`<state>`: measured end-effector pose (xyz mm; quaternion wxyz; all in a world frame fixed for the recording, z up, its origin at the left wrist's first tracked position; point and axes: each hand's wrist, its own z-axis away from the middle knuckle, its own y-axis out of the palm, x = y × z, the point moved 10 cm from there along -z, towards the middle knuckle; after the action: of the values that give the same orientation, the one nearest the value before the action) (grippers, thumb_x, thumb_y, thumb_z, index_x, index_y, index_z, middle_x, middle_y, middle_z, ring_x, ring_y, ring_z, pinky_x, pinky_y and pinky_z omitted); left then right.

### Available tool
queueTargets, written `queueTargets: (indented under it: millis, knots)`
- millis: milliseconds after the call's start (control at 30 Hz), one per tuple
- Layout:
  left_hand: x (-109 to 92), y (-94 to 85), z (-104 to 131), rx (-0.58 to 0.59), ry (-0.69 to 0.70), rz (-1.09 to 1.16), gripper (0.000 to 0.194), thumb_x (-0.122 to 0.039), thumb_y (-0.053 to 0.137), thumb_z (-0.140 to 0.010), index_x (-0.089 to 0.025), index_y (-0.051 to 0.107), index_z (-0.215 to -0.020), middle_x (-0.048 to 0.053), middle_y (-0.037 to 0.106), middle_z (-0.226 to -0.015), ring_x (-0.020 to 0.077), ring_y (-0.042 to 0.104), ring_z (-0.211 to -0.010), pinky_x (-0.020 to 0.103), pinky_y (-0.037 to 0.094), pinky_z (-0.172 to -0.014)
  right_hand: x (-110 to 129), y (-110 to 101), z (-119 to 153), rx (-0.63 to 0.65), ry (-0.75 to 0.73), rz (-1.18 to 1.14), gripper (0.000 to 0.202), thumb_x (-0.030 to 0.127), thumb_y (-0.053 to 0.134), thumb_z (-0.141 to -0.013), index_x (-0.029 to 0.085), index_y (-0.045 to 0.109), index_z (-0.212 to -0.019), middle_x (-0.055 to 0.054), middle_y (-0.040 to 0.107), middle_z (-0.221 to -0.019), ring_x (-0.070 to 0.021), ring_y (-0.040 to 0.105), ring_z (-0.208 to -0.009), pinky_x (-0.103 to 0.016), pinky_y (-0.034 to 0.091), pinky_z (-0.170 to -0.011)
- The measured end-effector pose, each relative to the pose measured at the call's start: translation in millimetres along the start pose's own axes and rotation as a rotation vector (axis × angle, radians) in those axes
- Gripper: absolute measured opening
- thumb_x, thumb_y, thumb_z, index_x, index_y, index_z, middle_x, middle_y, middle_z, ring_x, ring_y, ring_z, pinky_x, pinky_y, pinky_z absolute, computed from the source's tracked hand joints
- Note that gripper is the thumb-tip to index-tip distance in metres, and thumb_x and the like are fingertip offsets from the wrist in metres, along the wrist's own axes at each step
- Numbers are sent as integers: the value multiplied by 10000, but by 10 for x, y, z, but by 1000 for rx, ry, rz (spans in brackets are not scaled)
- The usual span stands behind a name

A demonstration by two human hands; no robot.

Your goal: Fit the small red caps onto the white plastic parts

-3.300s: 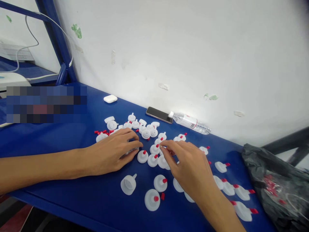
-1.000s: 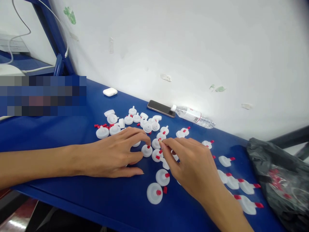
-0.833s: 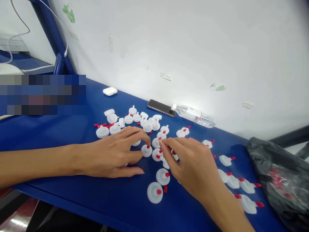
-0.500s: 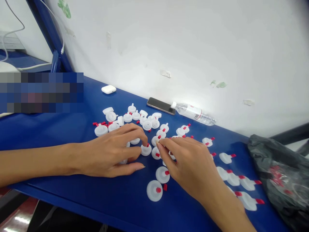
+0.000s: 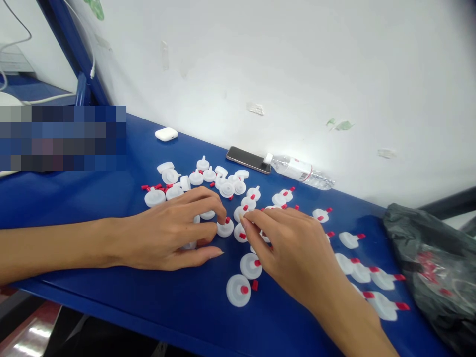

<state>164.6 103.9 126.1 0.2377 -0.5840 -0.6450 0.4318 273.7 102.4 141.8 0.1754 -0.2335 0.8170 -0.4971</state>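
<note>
My left hand point(image 5: 182, 228) hovers low over the blue table with its fingers bent and spread, the thumb stretched out apart. Its index fingertip is at the red tip of a white plastic nozzle cap point(image 5: 225, 228). Other white caps lie partly hidden beneath that hand. My right hand point(image 5: 290, 243) has thumb and index finger pinched together beside a red-tipped cap point(image 5: 240, 214); whatever is between the fingertips is too small to make out. Two more red-tipped caps lie nearer the front, one point(image 5: 251, 266) above the other point(image 5: 238, 290), with a loose red tip point(image 5: 255, 285) alongside.
White caps without tips point(image 5: 226, 188) and loose red tips point(image 5: 158, 187) cluster at the back left. Red-tipped caps point(image 5: 383, 279) spread rightward. Along the wall lie a white earbud case point(image 5: 166, 134), a phone point(image 5: 248, 159) and a bottle point(image 5: 301, 169). A dark plastic bag point(image 5: 412, 238) sits right.
The view has shifted slightly. Both hands keep nearly the same pose and place among the caps.
</note>
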Motion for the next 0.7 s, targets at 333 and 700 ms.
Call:
queueTargets:
  millis: [333,700]
  knots:
    - [16,24,10,15,-6,6,107,-161,646,-952,-164,592,-858,113,622,-1098,248,549,-1109,378,535,-936,6,5,20,-1,-6,-8,272,188,541,-1031,187,723,-829,13,698,-672,-151,642,-594,-323,341,-610]
    - [-3,14,5,10,21,-15,128,-167,650,-957,-172,564,-862,110,623,-1095,254,547,-1116,403,537,-943,15,15,30,14,-17,-2,247,184,554,-1025,183,734,-856,6,705,-681,-153,656,-608,-322,352,-606]
